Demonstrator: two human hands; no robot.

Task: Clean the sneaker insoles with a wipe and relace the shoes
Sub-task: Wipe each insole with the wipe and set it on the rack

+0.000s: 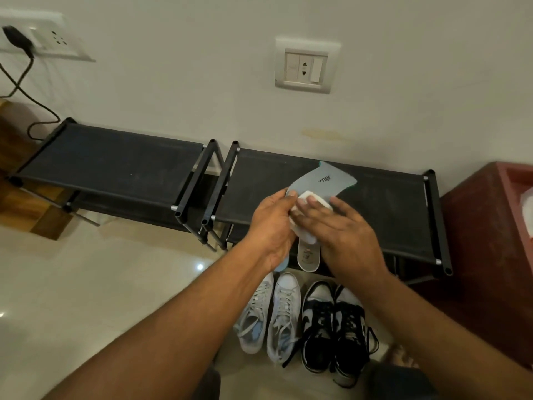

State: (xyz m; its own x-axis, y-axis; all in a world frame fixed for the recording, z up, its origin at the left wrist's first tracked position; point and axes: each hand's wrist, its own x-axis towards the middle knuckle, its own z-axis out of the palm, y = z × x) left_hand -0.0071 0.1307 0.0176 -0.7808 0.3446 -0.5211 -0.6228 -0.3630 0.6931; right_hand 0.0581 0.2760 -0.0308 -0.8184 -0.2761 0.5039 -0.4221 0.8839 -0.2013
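Two black shoe racks stand end to end against the wall, and four sneakers wait on the floor at the front edge of the right rack (389,203): one pale pair (284,313), one black-and-white pair (331,321). Over that rack's top shelf the left hand (272,223) grips a grey insole (326,180), fingers curled round it, while the right hand (346,235) presses one white wipe (306,237) onto it with straight fingers. A second insole (307,258) lies at the shelf's front edge; a red bin (490,226) holds something white, cut off.

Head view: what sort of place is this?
Most likely a home, perhaps a hallway: low black shoe racks stand against the wall, two pairs of sneakers sit on the glossy floor, and a household wall socket is above.
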